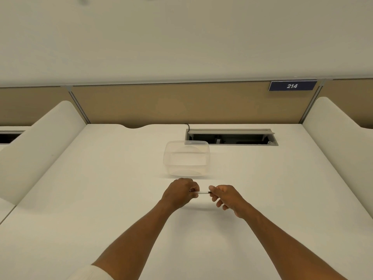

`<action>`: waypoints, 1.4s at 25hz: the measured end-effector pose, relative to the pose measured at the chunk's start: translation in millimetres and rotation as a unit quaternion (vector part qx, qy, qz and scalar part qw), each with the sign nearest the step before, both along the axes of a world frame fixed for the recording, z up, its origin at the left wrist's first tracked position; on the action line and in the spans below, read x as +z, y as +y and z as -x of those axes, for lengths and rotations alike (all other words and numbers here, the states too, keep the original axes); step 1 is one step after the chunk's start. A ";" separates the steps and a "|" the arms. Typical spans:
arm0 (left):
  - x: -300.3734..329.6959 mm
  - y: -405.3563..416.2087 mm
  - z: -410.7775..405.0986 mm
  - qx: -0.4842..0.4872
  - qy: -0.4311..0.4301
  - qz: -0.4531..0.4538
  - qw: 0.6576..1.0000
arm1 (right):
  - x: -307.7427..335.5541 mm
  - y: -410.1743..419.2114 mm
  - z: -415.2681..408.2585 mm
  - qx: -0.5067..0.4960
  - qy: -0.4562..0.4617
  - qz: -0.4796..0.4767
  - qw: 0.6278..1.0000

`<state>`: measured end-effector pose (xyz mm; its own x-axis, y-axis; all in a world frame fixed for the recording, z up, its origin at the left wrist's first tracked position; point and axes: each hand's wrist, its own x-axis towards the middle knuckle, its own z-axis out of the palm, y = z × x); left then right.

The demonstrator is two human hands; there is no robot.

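Left hand (179,191) and right hand (224,196) each pinch 1 end of a white pen (203,192); clear plastic container (186,158) at 12 o'clock.

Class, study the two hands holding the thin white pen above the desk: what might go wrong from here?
1. The left hand and right hand grip the pen only at its ends; if they pull apart, a piece may slip and drop onto the desk.
2. A dropped piece might roll into the open cable slot beyond the clear container.
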<state>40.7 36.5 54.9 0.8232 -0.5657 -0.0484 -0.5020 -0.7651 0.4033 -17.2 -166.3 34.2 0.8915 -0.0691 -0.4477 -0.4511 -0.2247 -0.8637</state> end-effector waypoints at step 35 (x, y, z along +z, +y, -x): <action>-5.0 -1.0 -0.6 -0.001 -0.015 0.006 1.000 | 0.9 1.1 -0.3 0.008 -0.010 0.000 1.000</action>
<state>41.3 35.5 50.0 0.8231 -0.5677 -0.0164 -0.5157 -0.7593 0.3969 -16.9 -165.2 35.1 0.9010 -0.0554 -0.4304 -0.4308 -0.2324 -0.8720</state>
